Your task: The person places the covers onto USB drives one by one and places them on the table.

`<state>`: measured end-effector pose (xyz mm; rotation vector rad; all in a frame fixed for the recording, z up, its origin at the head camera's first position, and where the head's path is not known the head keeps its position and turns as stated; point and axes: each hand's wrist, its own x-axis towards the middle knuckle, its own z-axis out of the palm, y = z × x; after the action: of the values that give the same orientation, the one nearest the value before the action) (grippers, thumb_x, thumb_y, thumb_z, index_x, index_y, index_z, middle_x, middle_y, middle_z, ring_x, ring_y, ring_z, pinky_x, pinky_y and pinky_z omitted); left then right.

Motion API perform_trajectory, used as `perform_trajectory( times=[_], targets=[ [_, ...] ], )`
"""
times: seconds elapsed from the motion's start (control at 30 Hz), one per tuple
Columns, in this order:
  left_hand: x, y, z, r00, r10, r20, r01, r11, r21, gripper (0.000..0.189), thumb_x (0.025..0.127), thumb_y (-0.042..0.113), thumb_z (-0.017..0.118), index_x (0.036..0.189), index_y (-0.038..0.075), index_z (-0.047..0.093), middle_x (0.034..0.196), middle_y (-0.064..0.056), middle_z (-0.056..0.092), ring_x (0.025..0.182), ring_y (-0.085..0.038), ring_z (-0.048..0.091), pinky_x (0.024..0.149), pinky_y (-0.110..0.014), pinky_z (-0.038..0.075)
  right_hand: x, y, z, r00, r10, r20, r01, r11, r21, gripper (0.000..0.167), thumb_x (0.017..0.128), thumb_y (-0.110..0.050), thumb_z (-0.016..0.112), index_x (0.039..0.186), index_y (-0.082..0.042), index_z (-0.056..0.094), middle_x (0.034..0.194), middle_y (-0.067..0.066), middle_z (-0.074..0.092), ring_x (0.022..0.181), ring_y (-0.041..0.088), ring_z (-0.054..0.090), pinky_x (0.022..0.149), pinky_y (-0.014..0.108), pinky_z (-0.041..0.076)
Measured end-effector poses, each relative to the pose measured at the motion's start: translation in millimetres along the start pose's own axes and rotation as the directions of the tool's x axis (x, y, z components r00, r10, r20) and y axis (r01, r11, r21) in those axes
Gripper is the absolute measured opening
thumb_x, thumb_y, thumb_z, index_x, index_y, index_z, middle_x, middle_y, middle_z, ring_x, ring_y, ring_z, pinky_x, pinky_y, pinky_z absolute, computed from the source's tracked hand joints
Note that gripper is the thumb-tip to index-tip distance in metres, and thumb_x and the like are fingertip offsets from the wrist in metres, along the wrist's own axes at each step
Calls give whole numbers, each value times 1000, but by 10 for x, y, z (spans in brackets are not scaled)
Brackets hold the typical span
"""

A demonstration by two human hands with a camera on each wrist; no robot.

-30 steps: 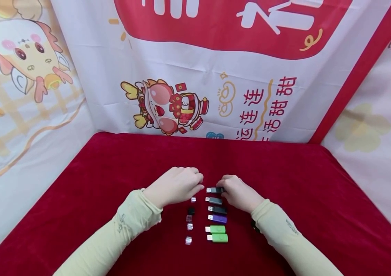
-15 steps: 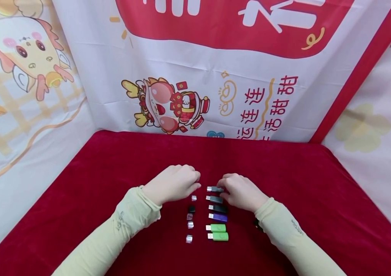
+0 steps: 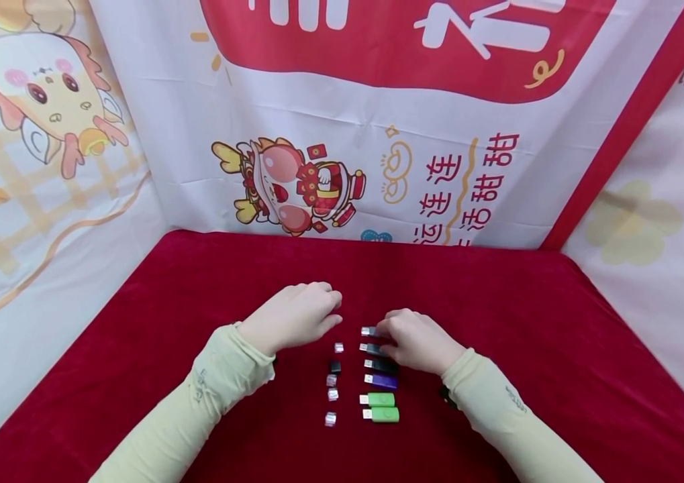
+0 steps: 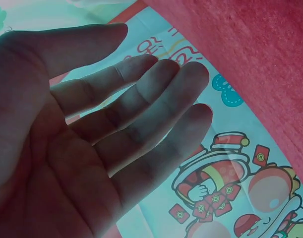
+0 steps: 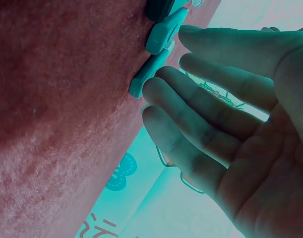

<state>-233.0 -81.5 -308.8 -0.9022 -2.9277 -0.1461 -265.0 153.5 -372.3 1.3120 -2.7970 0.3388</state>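
Observation:
In the head view my left hand [image 3: 296,315] is over the cloth, left of the rows. The left wrist view shows its fingers [image 4: 161,106] loosely extended, with nothing in them. My right hand [image 3: 417,339] is at the farthest grey USB stick [image 3: 369,331], partly covering it and the second grey USB stick [image 3: 370,348]. In the right wrist view its relaxed fingers stand beside the farthest stick [image 5: 150,73], not curled round it. Nearer lie a black USB stick [image 3: 380,365], a purple one [image 3: 382,382] and two green ones, the nearest green USB stick [image 3: 385,415] lowest.
Left of the sticks runs a column of small caps: a clear cap [image 3: 338,347], a black cap [image 3: 335,367] and several more clear ones, down to the nearest clear cap [image 3: 330,419]. Red cloth [image 3: 227,268] covers the table. Printed curtains [image 3: 378,114] enclose its back and sides.
My left hand has drawn back a little to the left, away from the sticks. My right hand has shifted only slightly at the farthest stick. Caps and sticks stay in their rows.

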Motion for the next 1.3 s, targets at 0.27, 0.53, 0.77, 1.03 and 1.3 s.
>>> perform_trajectory(
  times=[0.27,0.53,0.77,1.03,1.3],
  targets=[
    [-11,-17,28,999,26,-22,-26,1000,-2,13,90,26,73,89,14,66,82,1,60,74,-15,60,66,-31,52,10,-5,44,999,-24,21,25,1000,-3,19,82,-18,82,98,-10,77,92,0,68,79,9,62,70,28,54],
    [-5,-3,20,1000,29,-6,-29,1000,-1,13,91,26,72,88,14,66,81,1,60,74,-15,60,66,-32,52,10,-4,88,998,-65,26,66,997,-27,18,79,-13,83,96,-9,77,85,-1,65,77,9,62,70,27,54],
    [-7,8,51,999,33,-4,-33,999,11,14,91,26,71,85,15,66,79,2,58,73,-14,59,64,-32,52,9,-32,104,995,-101,20,102,994,-49,13,81,-10,80,93,-7,76,80,0,60,68,8,58,63,25,52],
    [-6,21,74,999,53,-14,-53,998,23,15,92,26,70,83,15,64,77,2,57,72,-15,59,63,-32,51,-3,-25,109,992,-120,32,123,988,-92,7,81,-11,78,88,-8,76,75,-3,52,62,8,49,58,23,47],
    [-20,38,87,998,62,-18,-62,998,30,17,92,25,70,79,15,63,74,3,56,70,-15,59,61,-32,51,-3,9,112,985,-170,34,173,980,-97,5,79,-6,76,78,-10,73,73,-4,48,58,7,43,54,22,42]
  ],
)
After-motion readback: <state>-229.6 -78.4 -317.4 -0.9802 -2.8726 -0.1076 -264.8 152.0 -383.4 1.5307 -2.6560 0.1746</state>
